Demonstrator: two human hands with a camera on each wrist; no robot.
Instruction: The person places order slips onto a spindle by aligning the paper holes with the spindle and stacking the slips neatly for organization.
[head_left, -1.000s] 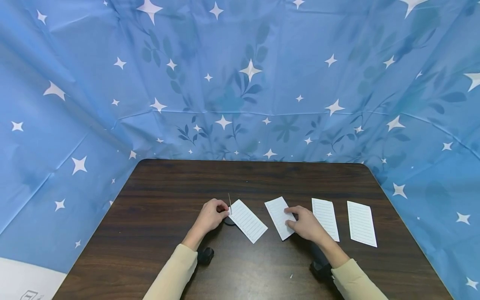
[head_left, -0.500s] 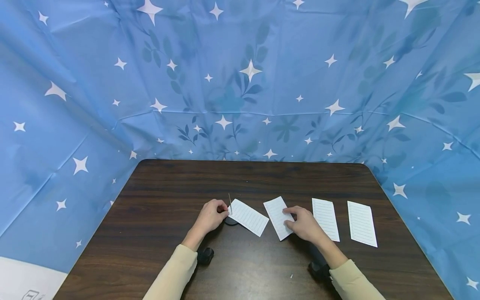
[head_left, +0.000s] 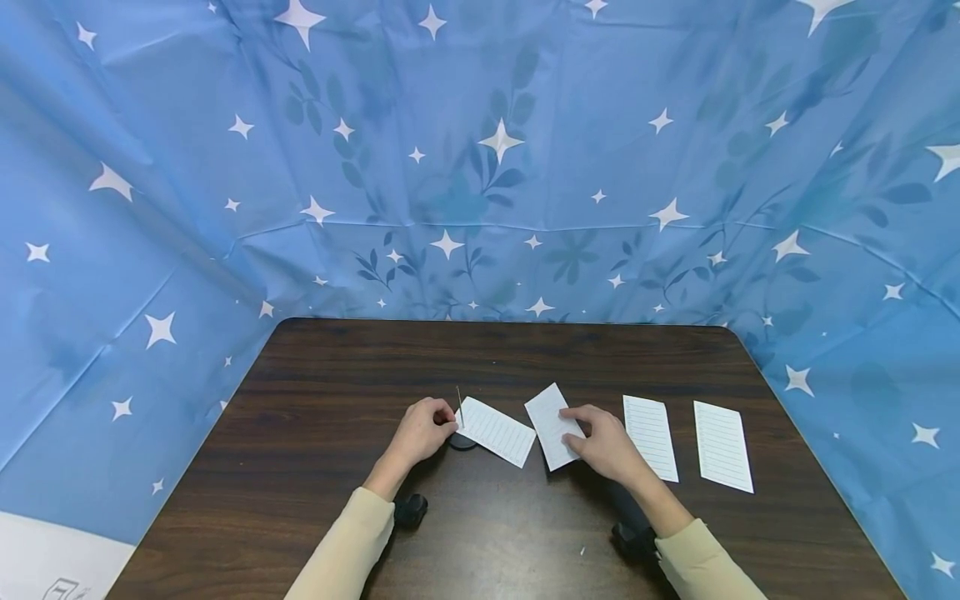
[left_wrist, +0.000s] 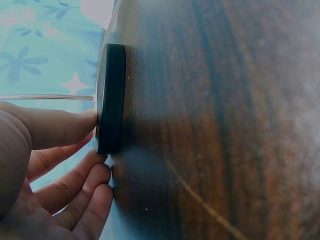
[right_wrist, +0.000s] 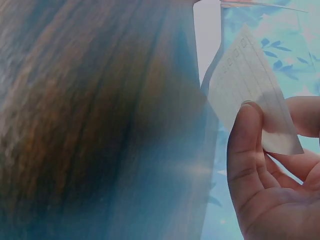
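Note:
A receipt spike with a round black base (head_left: pixel 462 442) and a thin upright rod (head_left: pixel 461 407) stands on the table. At its base my left hand (head_left: pixel 420 429) grips the rim; in the left wrist view the thumb (left_wrist: pixel 70 129) lies on top of the black disc (left_wrist: pixel 112 100) and the other fingers bend beside its edge. A lined paper slip (head_left: pixel 495 432) lies over the base, its left corner at the rod. My right hand (head_left: pixel 603 442) pinches another lined slip (head_left: pixel 551 425), tilted off the table, its thumb (right_wrist: pixel 246 135) across the near face in the right wrist view.
Two more lined slips, one inner (head_left: pixel 650 437) and one outer (head_left: pixel 723 446), lie to the right of my right hand. A tiny white scrap (head_left: pixel 582 552) is near the front of the dark wooden table (head_left: pixel 495 358). A blue starry curtain (head_left: pixel 480 167) hangs behind.
The slip on the spike has turned, its free end swinging slightly away from me. My right hand has moved a little left with its slip, which is lifted. My left hand stays put.

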